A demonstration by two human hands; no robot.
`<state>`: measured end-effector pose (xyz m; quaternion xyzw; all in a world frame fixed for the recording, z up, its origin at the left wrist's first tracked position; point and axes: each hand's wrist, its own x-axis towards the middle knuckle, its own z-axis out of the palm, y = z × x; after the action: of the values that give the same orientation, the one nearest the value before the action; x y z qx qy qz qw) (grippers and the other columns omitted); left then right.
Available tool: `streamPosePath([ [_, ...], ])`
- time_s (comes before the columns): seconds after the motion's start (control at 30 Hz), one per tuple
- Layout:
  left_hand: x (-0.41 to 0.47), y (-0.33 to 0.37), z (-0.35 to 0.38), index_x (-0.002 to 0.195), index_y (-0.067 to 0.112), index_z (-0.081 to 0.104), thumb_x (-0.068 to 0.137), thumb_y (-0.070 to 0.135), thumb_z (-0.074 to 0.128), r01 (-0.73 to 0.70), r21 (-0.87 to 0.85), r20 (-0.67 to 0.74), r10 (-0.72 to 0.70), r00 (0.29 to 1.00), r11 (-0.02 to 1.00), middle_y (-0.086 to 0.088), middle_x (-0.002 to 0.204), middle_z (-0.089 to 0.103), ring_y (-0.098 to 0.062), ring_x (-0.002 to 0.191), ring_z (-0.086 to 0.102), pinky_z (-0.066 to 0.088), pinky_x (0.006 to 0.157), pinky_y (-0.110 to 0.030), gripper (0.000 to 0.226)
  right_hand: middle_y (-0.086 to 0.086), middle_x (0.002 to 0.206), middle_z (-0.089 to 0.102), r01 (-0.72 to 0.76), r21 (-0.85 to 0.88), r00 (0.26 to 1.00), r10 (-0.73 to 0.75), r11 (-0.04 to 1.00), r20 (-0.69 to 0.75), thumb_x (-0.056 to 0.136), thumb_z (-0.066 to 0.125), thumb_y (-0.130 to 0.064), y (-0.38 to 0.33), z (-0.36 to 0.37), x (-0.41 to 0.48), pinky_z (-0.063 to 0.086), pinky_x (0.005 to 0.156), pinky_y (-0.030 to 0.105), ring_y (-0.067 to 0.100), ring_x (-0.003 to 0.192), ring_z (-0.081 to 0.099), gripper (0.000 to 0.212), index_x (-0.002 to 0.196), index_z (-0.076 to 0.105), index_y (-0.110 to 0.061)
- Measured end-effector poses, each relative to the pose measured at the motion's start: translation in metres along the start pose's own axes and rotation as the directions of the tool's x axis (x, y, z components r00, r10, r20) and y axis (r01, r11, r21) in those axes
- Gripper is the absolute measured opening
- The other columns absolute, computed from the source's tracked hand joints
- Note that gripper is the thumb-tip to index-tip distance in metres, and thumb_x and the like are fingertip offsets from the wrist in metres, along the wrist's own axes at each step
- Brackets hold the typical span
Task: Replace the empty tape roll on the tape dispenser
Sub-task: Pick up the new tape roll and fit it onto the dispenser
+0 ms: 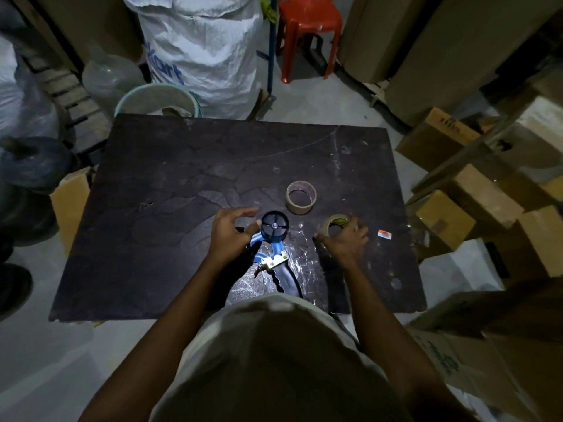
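A blue tape dispenser (269, 251) lies on the dark table (170, 190), its black handle pointing toward me and its bare black spool hub (274, 226) at the far end. My left hand (231, 236) rests on the dispenser's left side, thumb and fingers touching the hub's rim. An empty brown cardboard core (300, 197) stands on the table just beyond the hub. My right hand (347, 239) lies over a roll of clear tape (333, 223) to the right of the dispenser, fingers curled on its near edge.
A small orange-and-white sticker (384, 234) lies right of the tape roll. Cardboard boxes (447, 220) crowd the table's right side. A white sack (201, 47), a pale bucket (158, 100) and a red plastic chair (307, 28) stand beyond the far edge.
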<state>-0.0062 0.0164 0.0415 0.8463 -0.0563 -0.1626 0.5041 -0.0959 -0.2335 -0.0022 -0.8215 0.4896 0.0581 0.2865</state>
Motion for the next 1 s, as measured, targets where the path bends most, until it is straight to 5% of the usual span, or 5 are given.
streamPosePath([
  [0.1, -0.009, 0.008, 0.003, 0.111, 0.019, 0.076, 0.089, 0.012, 0.077, 0.014, -0.096, 0.005, -0.014, 1.000, 0.995, -0.005, 0.117, 0.065, 0.006, 0.095, 0.062, 0.050, 0.075, -0.006, 0.024, 0.015, 0.142, 0.043, 0.078, 0.076, 0.996, -0.074, 0.994, -0.055, 0.063, 0.092, -0.043, -0.004, -0.011, -0.008, 0.045, 0.101, 0.049, 0.040, 0.133, 0.043, 0.096, 0.145, 0.043, -0.026],
  [0.27, -0.014, 0.015, 0.011, 0.115, 0.016, 0.076, 0.086, 0.010, 0.079, 0.043, -0.280, 0.095, -0.017, 0.995, 0.959, -0.003, 0.103, 0.076, -0.008, 0.096, 0.071, 0.056, 0.076, -0.020, 0.029, 0.002, 0.140, 0.051, 0.202, 0.425, 0.978, -0.203, 0.883, -0.044, 0.055, 0.097, -0.044, -0.046, -0.039, -0.021, 0.052, 0.099, 0.040, 0.020, 0.123, 0.055, 0.106, 0.147, 0.044, -0.034],
  [0.5, -0.009, 0.057, 0.015, 0.132, 0.022, 0.065, 0.089, 0.022, 0.077, 0.270, -0.524, 0.332, -0.098, 0.938, 0.808, -0.005, 0.104, 0.075, -0.015, 0.094, 0.073, 0.060, 0.079, -0.037, 0.045, 0.009, 0.118, 0.072, -0.169, 0.875, 0.946, -0.176, 0.453, 0.274, 0.075, 0.091, -0.031, -0.101, -0.058, -0.062, 0.063, 0.067, 0.031, 0.025, 0.098, 0.075, 0.071, 0.135, 0.054, -0.023],
  [0.8, -0.009, 0.060, 0.023, 0.106, 0.010, 0.077, 0.083, 0.001, 0.079, 0.082, -0.461, 0.121, -0.029, 0.992, 0.884, 0.000, 0.088, 0.075, -0.001, 0.075, 0.069, 0.055, 0.070, -0.020, 0.025, 0.006, 0.118, 0.070, -0.254, 0.827, 0.906, -0.176, 0.501, 0.384, 0.083, 0.079, -0.051, -0.101, -0.062, -0.075, 0.058, 0.056, 0.026, 0.020, 0.097, 0.072, 0.066, 0.134, 0.043, -0.027],
  [1.0, -0.003, 0.051, 0.020, 0.094, 0.011, 0.077, 0.085, 0.006, 0.078, 0.102, -0.443, 0.066, -0.081, 0.994, 0.891, -0.011, 0.088, 0.074, -0.021, 0.078, 0.067, 0.057, 0.077, -0.039, 0.011, 0.005, 0.116, 0.076, -0.150, 0.760, 0.863, -0.291, 0.632, 0.413, 0.088, 0.078, -0.036, -0.090, -0.057, -0.074, 0.058, 0.095, 0.048, 0.027, 0.105, 0.073, 0.034, 0.116, 0.070, -0.018],
])
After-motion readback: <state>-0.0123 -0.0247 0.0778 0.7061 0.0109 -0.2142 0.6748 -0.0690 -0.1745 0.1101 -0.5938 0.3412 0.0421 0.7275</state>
